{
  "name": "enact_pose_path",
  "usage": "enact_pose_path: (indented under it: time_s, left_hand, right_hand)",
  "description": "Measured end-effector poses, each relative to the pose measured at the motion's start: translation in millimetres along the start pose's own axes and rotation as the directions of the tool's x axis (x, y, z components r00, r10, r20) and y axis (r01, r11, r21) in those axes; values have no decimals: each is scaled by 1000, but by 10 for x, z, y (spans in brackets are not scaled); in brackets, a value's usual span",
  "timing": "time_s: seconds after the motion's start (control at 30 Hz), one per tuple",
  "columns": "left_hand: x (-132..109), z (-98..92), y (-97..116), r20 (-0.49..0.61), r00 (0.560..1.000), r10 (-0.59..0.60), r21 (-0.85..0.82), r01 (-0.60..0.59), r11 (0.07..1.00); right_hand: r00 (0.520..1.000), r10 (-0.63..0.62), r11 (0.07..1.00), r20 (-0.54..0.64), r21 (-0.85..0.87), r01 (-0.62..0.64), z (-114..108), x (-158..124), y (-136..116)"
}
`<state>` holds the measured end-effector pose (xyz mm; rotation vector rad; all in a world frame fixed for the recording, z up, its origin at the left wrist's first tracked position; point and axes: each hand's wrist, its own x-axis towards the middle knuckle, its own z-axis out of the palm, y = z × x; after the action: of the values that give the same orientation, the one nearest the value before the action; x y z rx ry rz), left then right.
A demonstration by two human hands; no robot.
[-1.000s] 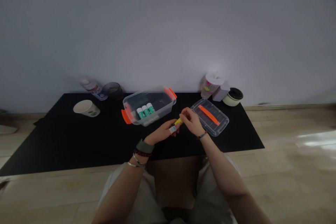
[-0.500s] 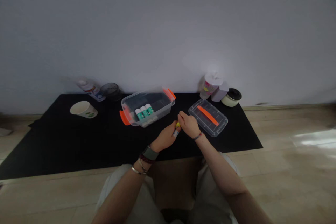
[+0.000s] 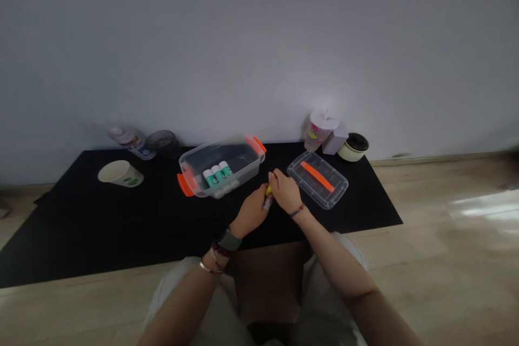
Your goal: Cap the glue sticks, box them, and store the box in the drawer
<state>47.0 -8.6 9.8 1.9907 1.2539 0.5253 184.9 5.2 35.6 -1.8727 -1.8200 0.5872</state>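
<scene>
A glue stick (image 3: 267,199) with a yellow top stands nearly upright between my hands. My left hand (image 3: 250,211) grips its white body, and my right hand (image 3: 285,191) pinches the yellow end, which is partly hidden by my fingers. Left of my hands sits a clear plastic box (image 3: 221,169) with orange handles, holding several green-and-white glue sticks (image 3: 214,175). Its clear lid (image 3: 318,179), with an orange strip, lies flat just beyond my right hand.
All this rests on a black mat (image 3: 101,227) on a wooden floor, against a pale wall. Along the back stand a spray bottle (image 3: 131,142), a dark mesh cup (image 3: 163,144), a plastic cup (image 3: 320,130), a lilac box (image 3: 336,139) and a lidded pot (image 3: 352,147). A paper cup (image 3: 120,173) lies on its side at left.
The glue stick has turned from nearly level to nearly upright, and my hands have drawn closer together around it. The whole scene has shifted slightly left in view.
</scene>
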Motion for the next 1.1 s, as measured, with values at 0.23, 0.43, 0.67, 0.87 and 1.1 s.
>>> enact_pose_path:
  time_s: [0.23,0.43,0.67,0.87,1.1]
  left_hand:
    - [-32,-138,48,293,935,201,-595,14,803]
    - [-43,-46,72,150,986,66,-150,-43,988]
    - [-7,22,72,61,997,-52,114,45,992]
    - [-60,-3,5,383,914,136,-654,164,738]
    - [-48,74,-43,283,950,132,-542,45,839]
  right_hand:
    - [920,-390,906,-19,170,388,-283,-94,136]
    - [977,-212,977,10,-25,213,-207,-74,103]
    - [1000,-15,992,-19,-122,12,-78,-75,68]
    - [955,-284,958,90,-14,286,-226,-97,164]
    - [961,-168,965,218,-161,206,-268,-82,120]
